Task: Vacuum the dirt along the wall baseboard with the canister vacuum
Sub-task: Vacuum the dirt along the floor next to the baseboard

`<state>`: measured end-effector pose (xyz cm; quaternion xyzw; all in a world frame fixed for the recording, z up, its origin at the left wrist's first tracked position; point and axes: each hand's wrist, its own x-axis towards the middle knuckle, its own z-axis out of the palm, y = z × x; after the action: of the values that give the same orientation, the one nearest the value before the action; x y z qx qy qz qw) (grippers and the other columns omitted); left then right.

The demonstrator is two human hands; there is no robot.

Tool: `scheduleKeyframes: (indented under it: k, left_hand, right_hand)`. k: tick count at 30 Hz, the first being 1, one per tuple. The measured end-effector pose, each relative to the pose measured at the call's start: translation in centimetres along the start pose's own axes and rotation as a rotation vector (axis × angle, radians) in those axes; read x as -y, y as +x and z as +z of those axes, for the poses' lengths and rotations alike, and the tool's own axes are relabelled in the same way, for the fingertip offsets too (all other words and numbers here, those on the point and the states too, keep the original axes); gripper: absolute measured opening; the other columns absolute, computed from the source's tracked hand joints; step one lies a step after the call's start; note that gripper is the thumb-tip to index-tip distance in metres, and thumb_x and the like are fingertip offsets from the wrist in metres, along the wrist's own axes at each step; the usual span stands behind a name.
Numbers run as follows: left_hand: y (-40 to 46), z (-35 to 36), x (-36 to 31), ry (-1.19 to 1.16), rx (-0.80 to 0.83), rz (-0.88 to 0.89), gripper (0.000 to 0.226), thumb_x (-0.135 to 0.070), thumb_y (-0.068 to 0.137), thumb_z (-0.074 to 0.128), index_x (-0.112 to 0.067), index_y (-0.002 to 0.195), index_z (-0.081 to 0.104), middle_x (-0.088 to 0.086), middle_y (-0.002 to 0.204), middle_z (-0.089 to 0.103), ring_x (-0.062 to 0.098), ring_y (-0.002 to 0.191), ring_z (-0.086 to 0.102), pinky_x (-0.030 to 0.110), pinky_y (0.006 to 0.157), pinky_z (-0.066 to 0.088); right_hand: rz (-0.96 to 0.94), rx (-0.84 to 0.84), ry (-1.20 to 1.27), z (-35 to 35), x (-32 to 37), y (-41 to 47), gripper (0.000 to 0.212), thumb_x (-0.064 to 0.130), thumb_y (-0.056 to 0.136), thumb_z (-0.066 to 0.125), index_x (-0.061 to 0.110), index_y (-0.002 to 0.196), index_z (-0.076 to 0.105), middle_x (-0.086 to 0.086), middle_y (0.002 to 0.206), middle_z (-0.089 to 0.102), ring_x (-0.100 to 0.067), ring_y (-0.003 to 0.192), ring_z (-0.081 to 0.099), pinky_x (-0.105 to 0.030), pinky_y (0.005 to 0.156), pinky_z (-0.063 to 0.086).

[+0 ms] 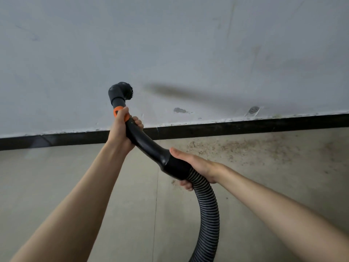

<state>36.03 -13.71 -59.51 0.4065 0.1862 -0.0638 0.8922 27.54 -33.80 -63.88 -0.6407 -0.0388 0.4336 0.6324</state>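
We see the left hand [120, 129] grasping the curved black plastic wand [145, 142] under its orange ring, the right hand [196, 165] grasping the ribbed grey hose [209, 205]. The round black brush nozzle [122, 91] is raised against the pale wall [170, 44], above the black baseboard [245, 125]; brown dirt [236, 148] lies right on the floor.

Scuffed pale grey wall [188, 44] above beige tiled floor [122, 205], daylight soft and even.
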Motion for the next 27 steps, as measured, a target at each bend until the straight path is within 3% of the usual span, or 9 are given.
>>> scheduleKeyframes:
  k: [2,7,10,12,15,19,22,27]
  left_hand:
    - [-1.0,0.7,1.6,-0.005,-0.043,-0.002,0.023,-0.027,0.086,0.062,-0.011,0.078,0.047,-0.001,0.056,0.049,0.01,0.046,0.05,0.02,0.046,0.046]
    - [-2.9,3.5,4.7,0.134,-0.099,0.039,0.023,-0.026,0.085,0.065,-0.011,0.079,0.049,0.0,0.056,0.051,0.01,0.045,0.051,0.019,0.046,0.047]
    - [-3.4,5.2,5.8,0.166,-0.164,0.076,0.023,-0.025,0.082,0.067,-0.01,0.085,0.05,0.001,0.056,0.052,0.011,0.045,0.051,0.02,0.046,0.047]
    - [-3.5,5.4,5.9,0.168,-0.2,0.102,0.025,-0.025,0.081,0.068,-0.011,0.089,0.049,0.001,0.054,0.052,0.011,0.045,0.052,0.021,0.047,0.047]
    - [-3.6,4.3,6.0,0.182,-0.249,0.122,0.027,-0.025,0.081,0.069,-0.01,0.092,0.05,0.002,0.056,0.053,0.012,0.045,0.052,0.021,0.047,0.047]
    - [-3.4,1.6,8.0,0.193,-0.288,0.095,0.028,-0.024,0.083,0.069,-0.009,0.097,0.05,0.003,0.061,0.051,0.011,0.044,0.052,0.021,0.047,0.047]
    - [-3.0,-0.1,10.3,0.213,-0.265,0.028,0.027,-0.026,0.085,0.067,-0.008,0.097,0.05,0.003,0.061,0.05,0.012,0.046,0.051,0.021,0.049,0.048]
    - [-2.0,-2.8,13.7,0.15,-0.256,-0.109,0.026,-0.027,0.086,0.066,-0.009,0.094,0.049,0.004,0.061,0.05,0.012,0.047,0.051,0.022,0.047,0.048]
  right_hand:
    - [-0.012,0.031,-0.021,-1.1,-1.1,-1.3,0.074,0.082,0.066,0.048,0.009,0.08,0.051,-0.003,0.057,0.052,-0.014,0.047,0.049,-0.023,0.047,0.045]
    - [-0.231,-0.177,-0.137,-2.0,-4.8,-3.2,0.084,0.077,0.059,0.069,0.008,0.104,0.058,-0.006,0.085,0.067,-0.021,0.069,0.067,-0.032,0.058,0.058]
    - [-0.303,-0.276,-0.224,-2.5,-5.6,-3.9,0.073,0.068,0.057,0.076,0.022,0.109,0.052,-0.001,0.093,0.068,-0.014,0.069,0.068,-0.028,0.061,0.057]
    - [-0.368,-0.343,-0.365,-2.2,-5.9,-3.9,0.07,0.061,0.063,0.078,0.028,0.115,0.046,0.003,0.096,0.066,-0.009,0.073,0.065,-0.026,0.065,0.055]
    - [-0.476,-0.429,-0.693,-1.4,-6.1,-3.3,0.065,0.055,0.074,0.074,0.022,0.121,0.045,0.002,0.103,0.064,-0.016,0.086,0.063,-0.033,0.076,0.055]
    - [-0.415,-0.404,-0.677,-0.2,-6.9,-2.6,0.046,0.045,0.083,0.066,0.018,0.115,0.048,-0.001,0.096,0.066,-0.021,0.081,0.064,-0.037,0.075,0.055]
    - [-0.311,-0.441,-0.654,0.7,-8.6,-1.7,0.028,0.046,0.084,0.057,0.023,0.099,0.05,0.004,0.08,0.062,-0.02,0.074,0.062,-0.033,0.066,0.049]
    - [-0.176,-0.417,-0.679,0.3,-10.6,-0.5,0.022,0.044,0.081,0.06,0.027,0.082,0.046,0.007,0.076,0.056,-0.016,0.072,0.056,-0.026,0.056,0.039]
